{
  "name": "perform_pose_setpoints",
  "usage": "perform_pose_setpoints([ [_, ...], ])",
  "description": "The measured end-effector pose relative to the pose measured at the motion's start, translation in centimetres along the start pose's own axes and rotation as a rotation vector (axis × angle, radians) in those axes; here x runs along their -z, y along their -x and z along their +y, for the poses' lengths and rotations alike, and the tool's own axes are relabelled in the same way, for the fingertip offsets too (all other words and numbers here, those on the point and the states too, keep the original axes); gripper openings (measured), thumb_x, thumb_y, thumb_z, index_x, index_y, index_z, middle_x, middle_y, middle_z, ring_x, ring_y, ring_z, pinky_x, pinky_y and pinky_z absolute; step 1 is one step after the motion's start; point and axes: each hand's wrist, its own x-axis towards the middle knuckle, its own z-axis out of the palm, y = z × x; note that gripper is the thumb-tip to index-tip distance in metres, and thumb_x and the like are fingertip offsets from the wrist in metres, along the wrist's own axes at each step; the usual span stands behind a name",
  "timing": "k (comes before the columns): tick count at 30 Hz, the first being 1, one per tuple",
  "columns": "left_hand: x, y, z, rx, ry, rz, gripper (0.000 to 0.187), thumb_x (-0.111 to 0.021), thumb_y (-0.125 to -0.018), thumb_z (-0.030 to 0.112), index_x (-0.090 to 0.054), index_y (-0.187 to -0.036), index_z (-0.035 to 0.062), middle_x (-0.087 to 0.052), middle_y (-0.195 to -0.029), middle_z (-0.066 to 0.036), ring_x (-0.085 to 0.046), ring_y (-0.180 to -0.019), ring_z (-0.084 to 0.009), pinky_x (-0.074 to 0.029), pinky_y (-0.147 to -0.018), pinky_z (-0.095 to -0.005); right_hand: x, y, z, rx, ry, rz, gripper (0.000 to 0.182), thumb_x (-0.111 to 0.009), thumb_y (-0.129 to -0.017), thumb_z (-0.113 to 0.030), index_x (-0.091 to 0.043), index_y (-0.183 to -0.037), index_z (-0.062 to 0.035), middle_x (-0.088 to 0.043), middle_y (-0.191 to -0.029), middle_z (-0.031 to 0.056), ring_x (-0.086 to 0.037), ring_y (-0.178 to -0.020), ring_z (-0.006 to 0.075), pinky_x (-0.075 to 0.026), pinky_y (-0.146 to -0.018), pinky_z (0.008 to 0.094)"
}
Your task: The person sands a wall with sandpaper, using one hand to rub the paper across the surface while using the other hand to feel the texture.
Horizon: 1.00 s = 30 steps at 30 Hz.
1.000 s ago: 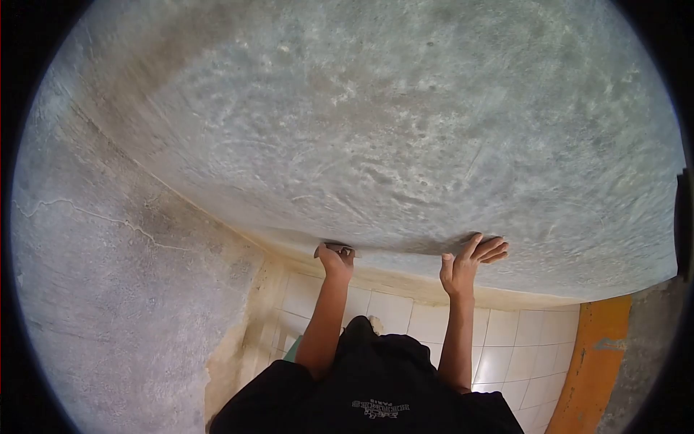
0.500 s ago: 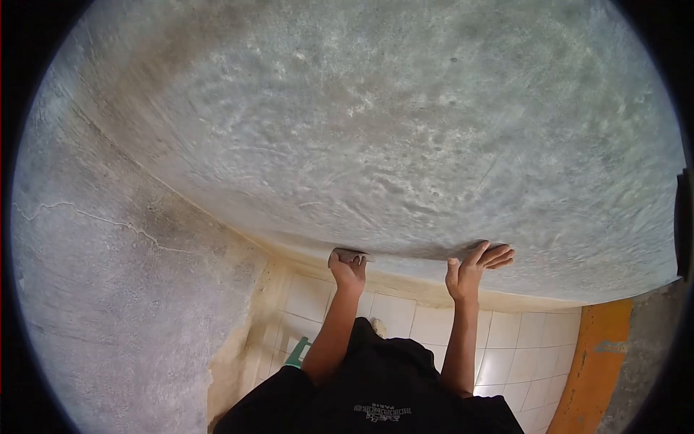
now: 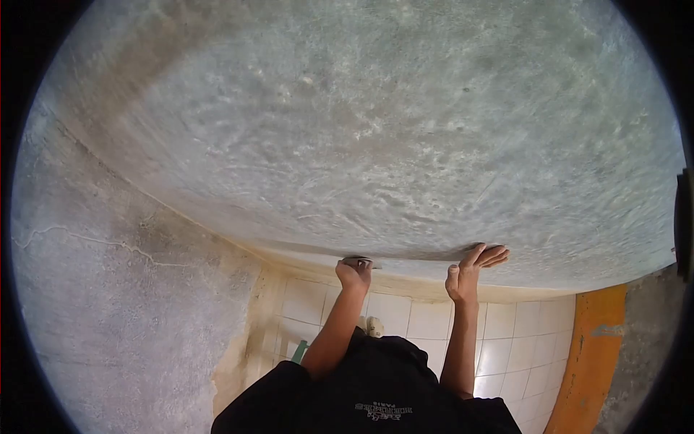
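Head view: a small flat tool (image 3: 356, 260) is pressing against the grey plastered wall (image 3: 376, 130), gripped in the left hand (image 3: 353, 275). Just right, the right hand (image 3: 470, 271) is resting open-fingered on that wall, above white tiles (image 3: 426, 318).

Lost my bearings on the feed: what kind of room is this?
Probably a bathroom or wet room under renovation: bare grey plastered wall, white floor tiles, an orange door frame. The left hand presses a small tool to the wall; the right hand rests flat.
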Motion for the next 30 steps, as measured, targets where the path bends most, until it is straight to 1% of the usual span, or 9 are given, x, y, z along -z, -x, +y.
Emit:
perform_pose_setpoints([
  [3, 1.3, -1.2, -0.7, 0.045, -0.025, 0.004, 0.039, -0.027, -0.097, 0.032, -0.05, -0.088, 0.0023, -0.053, -0.101, -0.014, -0.049, -0.1, -0.0277, -0.025, -0.106, -0.0558, 0.1, 0.0, -0.1, -0.008, 0.003, 0.003, 0.075, -0.022, -0.097, -0.055, 0.008, -0.15, -0.0116, 0.028, -0.147, 0.0264, 0.029, -0.134, 0.0467, 0.018, -0.101, 0.0652],
  [6, 1.2, -3.1, -0.3, 0.1, 0.013, 0.14, 0.043, -0.025, -0.097, 0.034, -0.052, -0.092, 0.0004, -0.054, -0.104, -0.014, -0.049, -0.105, -0.0288, -0.022, -0.108, -0.0559, -0.2, 0.1, -0.3, -0.006, 0.011, 0.016, 0.075, -0.022, -0.097, -0.055, 0.008, -0.15, -0.012, 0.028, -0.147, 0.0264, 0.029, -0.134, 0.0467, 0.018, -0.101, 0.0652],
  [9, -0.5, 0.8, -1.3, 0.055, -0.011, -0.009, 0.026, -0.034, -0.093, 0.028, -0.048, -0.082, 0.0089, -0.052, -0.091, -0.005, -0.048, -0.096, -0.0238, -0.01, -0.112, -0.0555, -0.1, 0.0, 0.0, -0.007, 0.021, 0.02, 0.075, -0.022, -0.097, -0.056, 0.008, -0.15, -0.0126, 0.028, -0.148, 0.0263, 0.028, -0.134, 0.0466, 0.018, -0.101, 0.0652],
  [12, -2.9, 2.3, -1.5, 0.041, -0.053, -0.031, 0.027, -0.033, -0.094, 0.028, -0.05, -0.091, 0.0073, -0.051, -0.098, -0.006, -0.048, -0.098, -0.0239, -0.008, -0.112, -0.0561, -0.3, -0.2, -0.3, -0.012, 0.018, 0.037, 0.075, -0.024, -0.096, -0.056, 0.008, -0.15, -0.013, 0.027, -0.148, 0.0254, 0.029, -0.134, 0.0461, 0.018, -0.101, 0.065],
  [15, 0.0, -1.8, -1.7, 0.133, -0.023, 0.123, 0.029, -0.033, -0.093, 0.028, -0.052, -0.098, 0.0065, -0.052, -0.104, -0.008, -0.047, -0.105, -0.0249, -0.009, -0.112, -0.057, -0.3, 0.2, -0.5, -0.027, -0.018, 0.031, 0.076, -0.024, -0.096, -0.056, 0.007, -0.15, -0.0133, 0.028, -0.149, 0.0234, 0.03, -0.134, 0.0453, 0.019, -0.101, 0.065],
  [18, -0.7, 1.1, -1.6, 0.154, 0.051, -0.032, 0.031, -0.033, -0.094, 0.028, -0.053, -0.102, 0.0054, -0.052, -0.112, -0.009, -0.045, -0.114, -0.027, -0.012, -0.111, -0.0579, -0.2, 0.0, -0.2, -0.022, -0.015, 0.025, 0.076, -0.025, -0.096, -0.056, 0.007, -0.15, -0.0132, 0.028, -0.149, 0.0232, 0.03, -0.134, 0.0454, 0.019, -0.101, 0.065],
  [21, -4.1, 3.2, -1.1, 0.179, 0.028, -0.03, 0.035, -0.032, -0.094, 0.029, -0.053, -0.109, 0.0046, -0.052, -0.116, -0.01, -0.042, -0.121, -0.029, -0.016, -0.11, -0.0586, -0.1, -0.1, -0.1, -0.01, -0.003, 0.031, 0.076, -0.026, -0.096, -0.055, 0.008, -0.15, -0.0124, 0.028, -0.148, 0.0244, 0.03, -0.134, 0.0456, 0.019, -0.101, 0.0645],
  [24, -2.3, -0.3, -0.8, 0.285, -0.034, 0.037, 0.038, -0.029, -0.095, 0.029, -0.052, -0.112, 0.0041, -0.051, -0.119, -0.011, -0.041, -0.121, -0.0302, -0.018, -0.108, -0.0608, -0.1, 0.0, -0.3, 0.006, 0.013, 0.023, 0.076, -0.026, -0.097, -0.054, 0.009, -0.149, -0.0107, 0.028, -0.147, 0.0268, 0.029, -0.134, 0.0462, 0.019, -0.101, 0.0639],
  [30, -3.3, 1.6, -0.6, 0.336, 0.222, 0.062, 0.047, -0.028, -0.094, 0.03, -0.047, -0.13, 0.0078, -0.042, -0.137, -0.01, -0.033, -0.131, -0.0307, -0.014, -0.108, -0.0619, 0.0, -0.1, -0.1, -0.003, 0.003, 0.02, 0.077, -0.026, -0.096, -0.055, 0.008, -0.149, -0.0107, 0.028, -0.148, 0.0255, 0.03, -0.134, 0.0461, 0.019, -0.101, 0.0643],
])
